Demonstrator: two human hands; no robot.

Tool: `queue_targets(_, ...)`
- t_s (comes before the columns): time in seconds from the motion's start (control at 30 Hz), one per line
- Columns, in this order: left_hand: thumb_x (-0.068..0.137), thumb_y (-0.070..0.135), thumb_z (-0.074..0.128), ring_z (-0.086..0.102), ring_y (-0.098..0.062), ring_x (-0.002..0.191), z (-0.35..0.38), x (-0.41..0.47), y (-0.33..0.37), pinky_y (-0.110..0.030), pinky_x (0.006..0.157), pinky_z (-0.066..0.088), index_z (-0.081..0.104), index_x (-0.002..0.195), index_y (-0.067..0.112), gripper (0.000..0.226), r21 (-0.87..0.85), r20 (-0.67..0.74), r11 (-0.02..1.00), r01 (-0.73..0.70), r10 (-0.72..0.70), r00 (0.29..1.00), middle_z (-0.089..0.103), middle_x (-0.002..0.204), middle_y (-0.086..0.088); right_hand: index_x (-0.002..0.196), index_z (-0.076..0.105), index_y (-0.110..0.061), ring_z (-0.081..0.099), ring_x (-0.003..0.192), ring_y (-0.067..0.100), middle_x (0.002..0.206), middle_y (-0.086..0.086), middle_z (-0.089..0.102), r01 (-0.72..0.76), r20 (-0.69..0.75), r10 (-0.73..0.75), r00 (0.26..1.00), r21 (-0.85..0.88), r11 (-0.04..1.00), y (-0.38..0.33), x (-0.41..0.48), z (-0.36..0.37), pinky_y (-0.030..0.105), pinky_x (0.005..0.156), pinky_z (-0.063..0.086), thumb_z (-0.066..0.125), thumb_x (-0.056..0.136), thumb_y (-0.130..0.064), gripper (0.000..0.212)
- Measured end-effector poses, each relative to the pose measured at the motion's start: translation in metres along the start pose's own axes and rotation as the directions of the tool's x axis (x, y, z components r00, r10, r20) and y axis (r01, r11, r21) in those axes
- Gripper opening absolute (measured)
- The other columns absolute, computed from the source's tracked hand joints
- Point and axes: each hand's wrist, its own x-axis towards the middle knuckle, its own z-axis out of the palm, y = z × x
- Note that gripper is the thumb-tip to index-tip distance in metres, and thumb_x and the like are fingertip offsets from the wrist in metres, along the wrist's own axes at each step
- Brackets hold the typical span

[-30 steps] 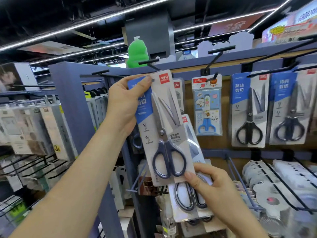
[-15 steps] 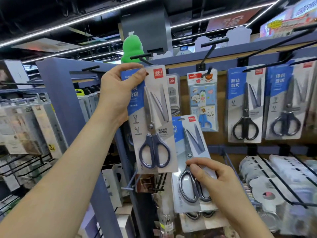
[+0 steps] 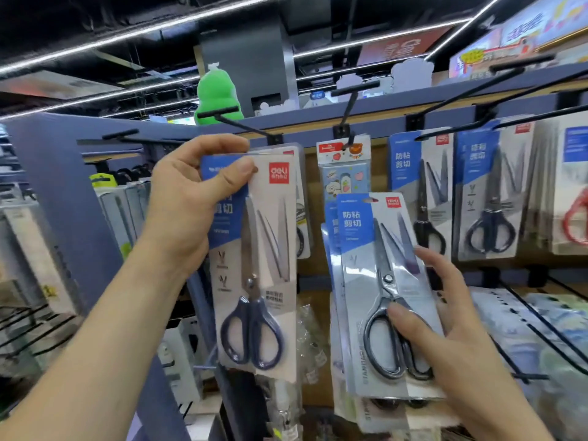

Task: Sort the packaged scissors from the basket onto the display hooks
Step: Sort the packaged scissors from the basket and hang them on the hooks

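My left hand (image 3: pixel 194 198) pinches the top of a carded pack of blue-handled scissors (image 3: pixel 254 265), held up just under a black display hook (image 3: pixel 235 122). Another pack (image 3: pixel 300 198) hangs behind it on that hook. My right hand (image 3: pixel 442 332) grips a stack of packs, the front one with dark grey-handled scissors (image 3: pixel 385 291), thumb on its handles and fingers behind. The basket is out of view.
More packs hang to the right: small children's scissors (image 3: pixel 345 167), black scissors (image 3: pixel 423 198), dark blue ones (image 3: pixel 490 198), red ones (image 3: pixel 576 198). Long black hooks (image 3: pixel 477 87) jut out overhead. A blue shelf post (image 3: pixel 70 186) stands left, wire hooks with goods (image 3: pixel 541 329) lower right.
My left hand has brought the blue-handled pack closer up beneath the hook. My right hand has raised its stack of packs up and to the right.
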Motion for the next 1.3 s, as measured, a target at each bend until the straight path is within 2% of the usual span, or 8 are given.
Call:
queue_targets(0.13,0.076,0.012,0.068,0.075,-0.017,0.083,0.029,-0.008,-0.013,-0.024,0.064,0.059,0.066,0.101,0.019,0.026,-0.019,0.115,0.994,0.109,-0.106,0.988,0.077,0.095,0.001,0.144,0.037,-0.046,0.075,0.088,0.009,0.098,-0.011,0.078,-0.043,-0.053,0.056,0.997,0.217,0.975,-0.004,0.001,-0.01,0.021,0.067,0.059,0.071,0.07,-0.015,0.087)
queue_targets(0.23,0.087,0.004,0.066,0.072,-0.012,0.091,0.05,-0.015,-0.031,-0.024,0.078,0.058,0.074,0.09,0.027,0.025,0.137,0.15,0.986,0.1,-0.12,0.981,0.077,0.095,0.007,0.131,0.059,-0.038,0.073,0.101,0.018,0.117,-0.002,0.074,-0.049,-0.029,0.062,0.998,0.334,0.941,0.0,0.001,-0.017,0.026,0.075,0.06,0.084,0.07,-0.027,0.067)
queue_targets(0.33,0.092,0.0,0.061,0.067,0.002,0.094,0.068,-0.015,-0.043,-0.012,0.082,0.049,0.075,0.081,0.033,0.037,0.341,0.155,0.94,0.025,-0.082,0.984,0.075,0.088,0.018,0.132,0.055,-0.045,0.069,0.111,0.026,0.125,-0.002,0.07,-0.048,-0.031,0.064,0.997,0.381,0.923,0.004,0.002,-0.025,0.044,0.089,0.058,0.094,0.044,-0.052,0.097)
queue_targets(0.5,0.094,0.0,0.055,0.062,0.008,0.082,0.101,-0.017,-0.056,-0.006,0.072,0.046,0.073,0.081,0.03,0.038,0.39,0.086,0.913,0.119,-0.165,0.982,0.07,0.081,0.023,0.139,0.046,-0.047,0.068,0.112,0.021,0.121,-0.011,0.071,0.005,-0.094,0.035,0.995,0.394,0.919,0.003,0.009,-0.031,0.049,0.104,0.048,0.088,0.056,-0.04,0.094)
queue_targets(0.67,0.093,0.009,0.056,0.07,-0.015,0.094,0.118,-0.025,-0.057,-0.034,0.087,0.056,0.079,0.076,0.022,0.032,0.166,-0.036,0.943,0.288,-0.286,0.958,0.077,0.084,0.007,0.134,0.04,-0.05,0.074,0.094,0.014,0.101,-0.011,0.077,0.068,-0.131,-0.025,0.991,0.334,0.94,0.004,0.017,-0.019,0.031,0.08,0.061,0.073,0.067,-0.018,0.081)
queue_targets(0.87,0.083,0.023,0.078,0.073,-0.027,0.091,0.124,-0.039,-0.057,-0.052,0.082,0.059,0.079,0.088,0.013,0.011,0.133,-0.025,0.934,0.331,-0.331,0.943,0.078,0.085,-0.002,0.133,0.031,-0.064,0.067,0.111,0.009,0.124,-0.015,0.066,0.131,-0.096,-0.111,0.989,0.236,0.963,0.013,0.024,0.003,0.03,0.092,0.056,0.076,0.074,-0.028,0.083)
queue_targets(1.07,0.094,0.022,0.063,0.069,-0.019,0.088,0.104,-0.042,-0.068,-0.045,0.085,0.056,0.066,0.099,0.021,0.006,0.247,-0.2,0.933,0.262,-0.216,0.956,0.073,0.093,0.002,0.14,0.033,-0.057,0.044,0.106,-0.035,0.111,-0.061,0.046,0.063,0.021,-0.071,0.997,0.262,0.963,0.009,0.023,0.01,-0.003,0.078,0.041,0.07,0.073,-0.047,0.077)
queue_targets(1.3,0.102,0.028,0.051,0.048,-0.016,0.07,0.075,-0.053,-0.078,-0.03,0.062,0.039,0.065,0.091,0.0,0.033,0.15,-0.333,0.963,0.224,-0.164,0.929,0.061,0.077,-0.015,0.133,0.054,-0.042,0.049,0.121,-0.019,0.13,-0.036,0.058,0.066,0.076,-0.094,0.993,0.311,0.948,0.015,0.014,0.034,-0.002,0.084,0.04,0.069,0.069,-0.058,0.068)
